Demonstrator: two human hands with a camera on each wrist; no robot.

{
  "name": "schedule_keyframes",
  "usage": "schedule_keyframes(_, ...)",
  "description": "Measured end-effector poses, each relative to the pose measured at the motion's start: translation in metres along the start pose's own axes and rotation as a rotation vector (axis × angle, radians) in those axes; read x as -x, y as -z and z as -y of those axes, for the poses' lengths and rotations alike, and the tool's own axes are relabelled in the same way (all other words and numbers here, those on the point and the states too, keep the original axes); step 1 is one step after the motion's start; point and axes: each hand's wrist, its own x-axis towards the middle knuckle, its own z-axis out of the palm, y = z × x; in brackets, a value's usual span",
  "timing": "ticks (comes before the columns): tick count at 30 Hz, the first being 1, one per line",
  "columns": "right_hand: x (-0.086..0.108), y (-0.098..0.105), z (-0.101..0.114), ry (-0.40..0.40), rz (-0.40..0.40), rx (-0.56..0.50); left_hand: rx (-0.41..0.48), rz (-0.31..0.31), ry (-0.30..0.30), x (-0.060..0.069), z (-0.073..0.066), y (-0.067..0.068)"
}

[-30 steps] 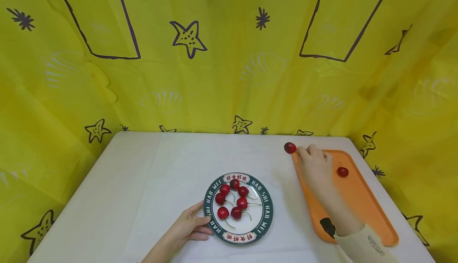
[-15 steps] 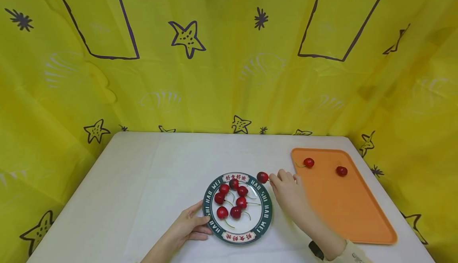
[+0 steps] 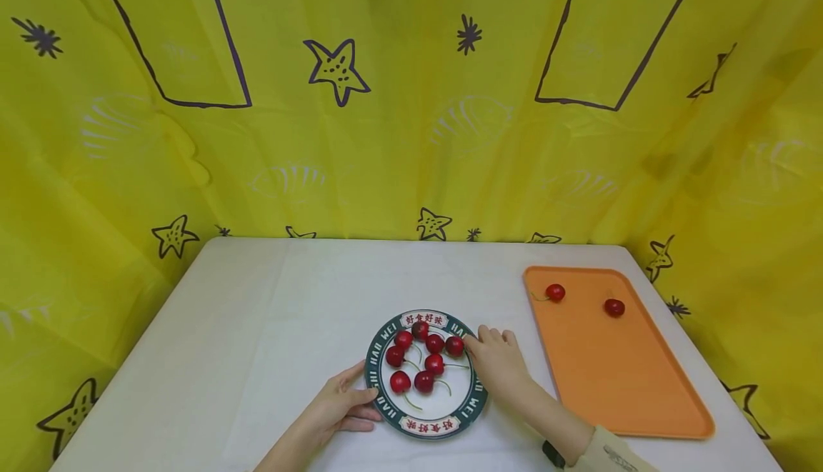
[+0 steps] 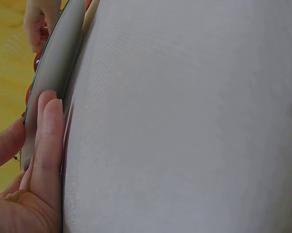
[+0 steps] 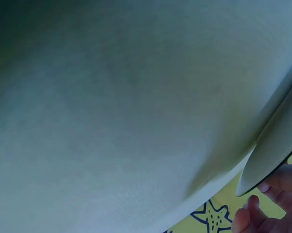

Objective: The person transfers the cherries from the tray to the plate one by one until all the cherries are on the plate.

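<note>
A round plate (image 3: 444,404) with a green lettered rim holds several red cherries with green stems. My left hand (image 3: 343,404) grips its left edge, thumb on the rim; the left wrist view shows fingers (image 4: 51,126) under the plate's pale underside (image 4: 63,53). Over the plate's right rim, my right hand (image 3: 501,365) pinches a cherry (image 3: 454,345) at its stem side, the stem hidden by the fingertips. That cherry is just inside the rim, beside the others; whether it touches the plate I cannot tell. In the right wrist view, the right hand (image 5: 272,208) shows beside the plate.
An orange tray (image 3: 630,379) lies on the right of the white table (image 3: 308,300). Near its far end are two cherries, one at the left (image 3: 555,292) and one at the right (image 3: 614,307). A yellow curtain (image 3: 398,151) hangs behind and at both sides.
My right hand has carried a cherry from above the tray's far left corner leftward and nearer, to just inside the plate's rim. My left hand has stayed on the plate.
</note>
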Motion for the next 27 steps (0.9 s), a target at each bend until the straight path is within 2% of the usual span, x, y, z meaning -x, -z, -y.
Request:
schedule_keyframes(8, 0.000, -0.004, 0.001, -0.003, 0.037, 0.013, 0.001, 0.007, -0.003, -0.001, 0.000, 0.000)
schedule_keyframes(18, -0.001, 0.008, -0.004, -0.005, -0.005, -0.033, -0.007, 0.005, 0.000, -0.001, 0.002, 0.000)
schedule_keyframes(22, -0.007, 0.020, -0.019, -0.053, -0.039, -0.063, -0.005, 0.001, 0.000, -0.001, 0.001, 0.000)
schedule_keyframes(27, -0.016, 0.036, -0.052, -0.134, -0.082, -0.076, -0.001, 0.007, -0.004, -0.001, 0.001, -0.001)
